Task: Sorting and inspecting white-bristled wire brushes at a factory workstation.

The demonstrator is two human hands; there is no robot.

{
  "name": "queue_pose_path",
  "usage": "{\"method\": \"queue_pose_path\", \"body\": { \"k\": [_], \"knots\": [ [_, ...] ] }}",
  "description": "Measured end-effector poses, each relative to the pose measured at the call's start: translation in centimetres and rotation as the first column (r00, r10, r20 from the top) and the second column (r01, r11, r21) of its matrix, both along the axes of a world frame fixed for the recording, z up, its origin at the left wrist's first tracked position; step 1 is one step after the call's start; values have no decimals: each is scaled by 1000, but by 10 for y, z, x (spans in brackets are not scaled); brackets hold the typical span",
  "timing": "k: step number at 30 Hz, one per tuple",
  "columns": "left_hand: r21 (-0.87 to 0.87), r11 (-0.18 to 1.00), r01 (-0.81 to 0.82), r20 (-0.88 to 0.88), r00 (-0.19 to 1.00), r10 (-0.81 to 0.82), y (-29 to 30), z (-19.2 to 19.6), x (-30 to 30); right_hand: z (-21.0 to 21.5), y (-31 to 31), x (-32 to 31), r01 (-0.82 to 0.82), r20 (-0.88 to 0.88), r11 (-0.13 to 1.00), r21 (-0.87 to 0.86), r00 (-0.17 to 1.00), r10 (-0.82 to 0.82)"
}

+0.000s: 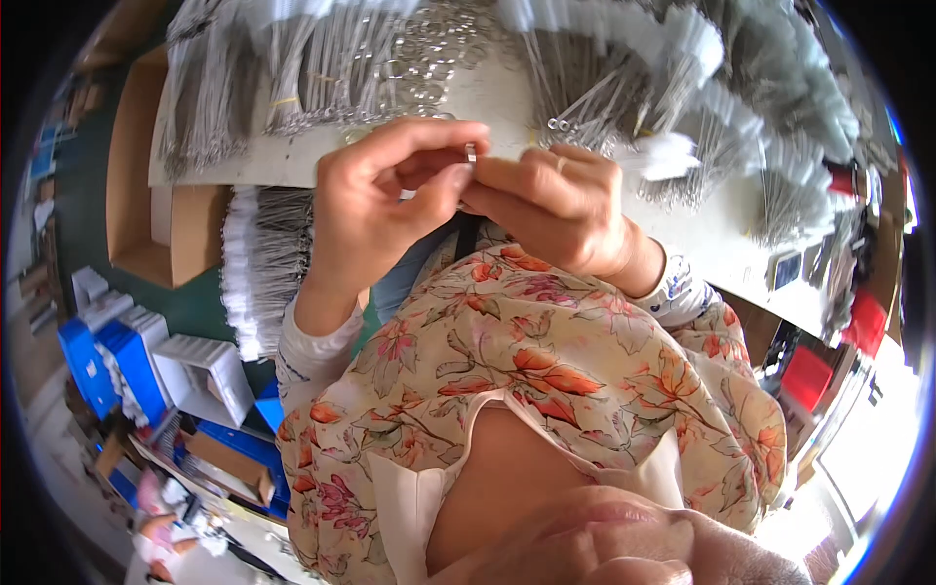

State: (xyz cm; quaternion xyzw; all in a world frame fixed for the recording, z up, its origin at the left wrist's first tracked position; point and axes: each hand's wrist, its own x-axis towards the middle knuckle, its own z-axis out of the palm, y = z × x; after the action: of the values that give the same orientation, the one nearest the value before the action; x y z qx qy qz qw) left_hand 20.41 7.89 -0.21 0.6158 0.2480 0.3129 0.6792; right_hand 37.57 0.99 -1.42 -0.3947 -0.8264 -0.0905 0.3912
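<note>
My left hand (pixel 385 190) is closed in a pinch on a small shiny metal ring (pixel 471 154), held up over the table's near edge. Close against it, my right hand (pixel 561 200) has its fingers curled and its fingertips at the ring; whether they hold anything else is hidden. Just beyond my hands lies a loose pile of similar rings (pixel 424 63) on the white table (pixel 507 88). Bundles of thin wire-stemmed brushes (pixel 336 73) with white heads stand out on the left, and more wire brushes (pixel 585 83) lie to the right.
An opened cardboard box (pixel 136 185) is left of the table. Below the table edge hangs a dense stack of white-tipped wire brushes (pixel 258 263). Blue bins (pixel 127 361) and a white bin (pixel 205 380) sit lower left. A phone-like device (pixel 786 270) and a red bin (pixel 806 378) are right.
</note>
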Motion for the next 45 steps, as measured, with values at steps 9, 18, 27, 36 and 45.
{"method": "queue_pose_path", "body": {
  "k": [9, 18, 27, 36, 45],
  "knots": [
    [733, 609, -303, 167, 948, 271, -7, -23, 26, 16, -11, 8, -617, -800, 542, -570, 267, -537],
    [568, 801, -188, 32, 978, 206, 1, -19, 23, 3, 1, 19, -561, -758, 511, -651, 442, -480],
    [254, 962, 101, -92, 993, -80, 24, -25, 22, -23, -8, 14, -497, -701, 495, -713, 483, -525],
    [727, 617, 303, -686, 363, 630, 174, -100, 9, -97, 4, 2, 228, 58, 900, -372, 973, -223],
    [697, 716, 32, -633, 496, 594, 180, -103, 2, -64, 75, 118, 738, 386, 446, -506, 656, -649]
  ]
}}
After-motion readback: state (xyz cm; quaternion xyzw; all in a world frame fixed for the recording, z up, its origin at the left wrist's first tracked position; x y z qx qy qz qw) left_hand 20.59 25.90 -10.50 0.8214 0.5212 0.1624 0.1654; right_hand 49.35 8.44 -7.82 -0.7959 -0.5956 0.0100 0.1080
